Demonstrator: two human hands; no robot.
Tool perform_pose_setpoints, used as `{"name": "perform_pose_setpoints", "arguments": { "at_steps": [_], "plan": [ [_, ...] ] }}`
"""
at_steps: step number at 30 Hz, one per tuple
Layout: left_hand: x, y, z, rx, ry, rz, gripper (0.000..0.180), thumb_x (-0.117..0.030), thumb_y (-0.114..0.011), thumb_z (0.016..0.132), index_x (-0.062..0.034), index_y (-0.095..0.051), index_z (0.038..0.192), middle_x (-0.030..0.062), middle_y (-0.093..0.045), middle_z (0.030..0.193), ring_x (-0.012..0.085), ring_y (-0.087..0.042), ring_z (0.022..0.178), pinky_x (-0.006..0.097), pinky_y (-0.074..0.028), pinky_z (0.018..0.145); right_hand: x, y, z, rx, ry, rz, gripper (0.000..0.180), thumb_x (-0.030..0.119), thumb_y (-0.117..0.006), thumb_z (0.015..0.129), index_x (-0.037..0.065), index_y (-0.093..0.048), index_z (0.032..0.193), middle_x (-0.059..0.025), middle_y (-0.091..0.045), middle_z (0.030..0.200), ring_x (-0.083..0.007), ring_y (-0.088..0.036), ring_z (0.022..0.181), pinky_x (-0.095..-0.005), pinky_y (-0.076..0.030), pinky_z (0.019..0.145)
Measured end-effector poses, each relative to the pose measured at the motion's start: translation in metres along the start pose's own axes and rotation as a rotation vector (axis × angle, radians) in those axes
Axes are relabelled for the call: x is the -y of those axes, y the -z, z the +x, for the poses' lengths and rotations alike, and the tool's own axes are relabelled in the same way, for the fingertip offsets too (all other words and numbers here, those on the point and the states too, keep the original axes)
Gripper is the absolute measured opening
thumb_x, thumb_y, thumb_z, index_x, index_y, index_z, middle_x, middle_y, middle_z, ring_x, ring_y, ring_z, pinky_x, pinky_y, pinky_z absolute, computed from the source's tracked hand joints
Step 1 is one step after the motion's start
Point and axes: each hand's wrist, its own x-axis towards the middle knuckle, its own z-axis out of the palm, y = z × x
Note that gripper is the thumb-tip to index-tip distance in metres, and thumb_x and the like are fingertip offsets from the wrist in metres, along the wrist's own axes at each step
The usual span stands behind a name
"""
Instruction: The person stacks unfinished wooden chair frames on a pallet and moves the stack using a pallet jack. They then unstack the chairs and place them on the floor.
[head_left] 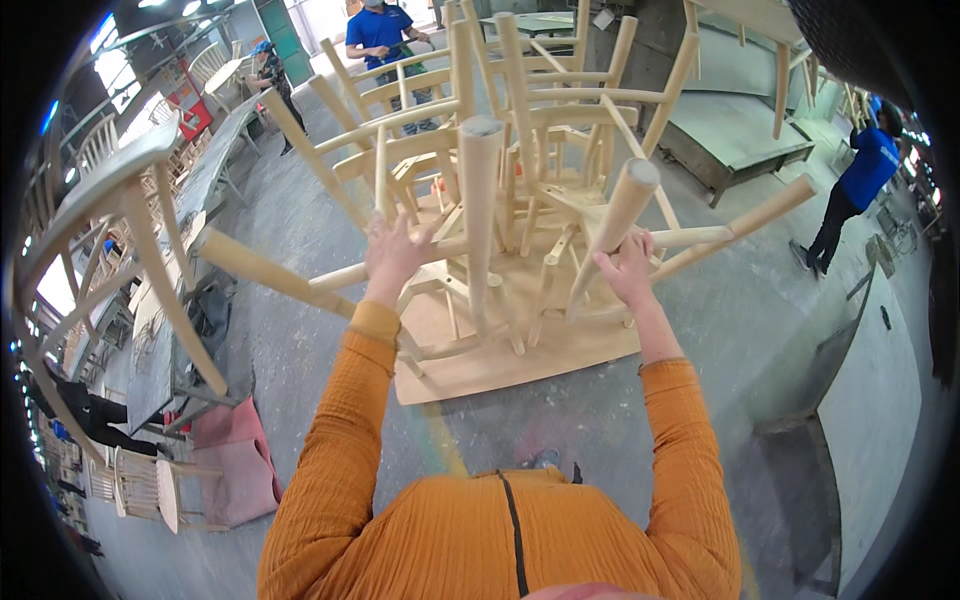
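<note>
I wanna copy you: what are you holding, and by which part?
Upturned, pale wooden furniture: left grip on the round left rung, mid-length; right grip on the round right rung, beside a thick leg.

No lettering is readable. A blue shirt between eleven and twelve o'clock bears an illegible chest mark.

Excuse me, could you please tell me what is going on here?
A person in orange sleeves grips a pale rung with the left hand and another rung with the right hand. Bare wooden frames, some legs pointing upward, crowd above a flat board. A co-worker in blue stands beyond.
</note>
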Motion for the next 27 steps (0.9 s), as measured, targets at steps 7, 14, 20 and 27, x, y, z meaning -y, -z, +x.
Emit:
{"name": "perform_pose_setpoints", "arguments": {
  "at_steps": [7,14,20,27],
  "plan": [
    [-0.044,-0.040,0.056,0.092,0.019,0.025,0.051,-0.052,-0.044,0.085,-0.0175,-0.059,0.121,0.0252,-0.025,0.144,0.0393,-0.042,0.122,0.042,-0.042,0.096,-0.128,0.012,0.072,-0.566,-0.079,-0.524,0.039,0.021,-0.053,0.081,0.010,-0.054,0.119,-0.0163,-0.060,0.107,-0.0257,-0.051,0.111,-0.0425,-0.032,0.101],
    [-0.049,-0.067,0.094,0.044,0.001,0.082,0.043,-0.049,-0.046,0.085,-0.0195,-0.066,0.110,0.0256,-0.034,0.140,0.0394,-0.056,0.106,0.040,-0.049,0.085,-0.157,0.005,0.152,0.062,-0.424,-0.420,0.036,0.029,-0.040,0.089,0.022,-0.055,0.120,-0.0181,-0.064,0.098,-0.0392,-0.058,0.094,-0.0490,-0.045,0.081],
    [-0.050,-0.096,0.135,-0.045,-0.016,0.019,0.042,-0.048,-0.049,0.083,-0.0169,-0.068,0.104,0.0289,-0.035,0.138,0.0389,-0.055,0.105,0.040,-0.051,0.082,-0.216,-0.023,0.188,0.103,-0.471,-0.500,0.032,0.019,-0.053,0.080,0.004,-0.057,0.108,-0.0201,-0.061,0.108,-0.0374,-0.055,0.105,-0.0461,-0.045,0.087],
    [-0.051,-0.117,0.196,-0.084,-0.015,-0.004,0.041,-0.047,-0.051,0.081,-0.0160,-0.069,0.102,0.0312,-0.039,0.133,0.0392,-0.057,0.101,0.040,-0.051,0.080,-0.264,-0.077,0.239,-0.024,-0.384,-0.450,0.043,0.012,-0.060,0.073,0.003,-0.052,0.115,-0.0211,-0.060,0.105,-0.0380,-0.055,0.105,-0.0452,-0.045,0.087]
  ]
}}
